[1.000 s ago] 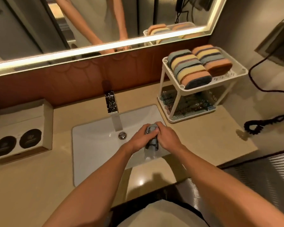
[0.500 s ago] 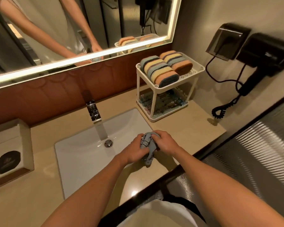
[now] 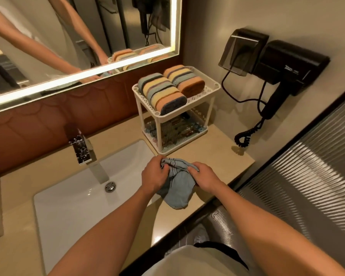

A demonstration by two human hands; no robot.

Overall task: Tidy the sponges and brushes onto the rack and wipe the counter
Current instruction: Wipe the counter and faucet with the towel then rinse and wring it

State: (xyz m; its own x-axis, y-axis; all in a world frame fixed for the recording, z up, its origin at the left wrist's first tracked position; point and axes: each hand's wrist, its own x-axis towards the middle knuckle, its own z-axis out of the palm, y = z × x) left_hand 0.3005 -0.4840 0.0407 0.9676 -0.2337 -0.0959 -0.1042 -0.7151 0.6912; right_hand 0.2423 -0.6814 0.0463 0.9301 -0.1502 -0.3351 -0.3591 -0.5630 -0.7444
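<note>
Cloth hangs at lower centre of the frame, its top edge pinched in our left hand and right hand, over the counter, which runs up and rightward, nearer our right hand.

The sink sits in the counter at left, the faucet at its far edge. Right of it the rack stands on the counter, sponges on its top shelf. Nearer, the left hand and right hand hold a cloth.
</note>
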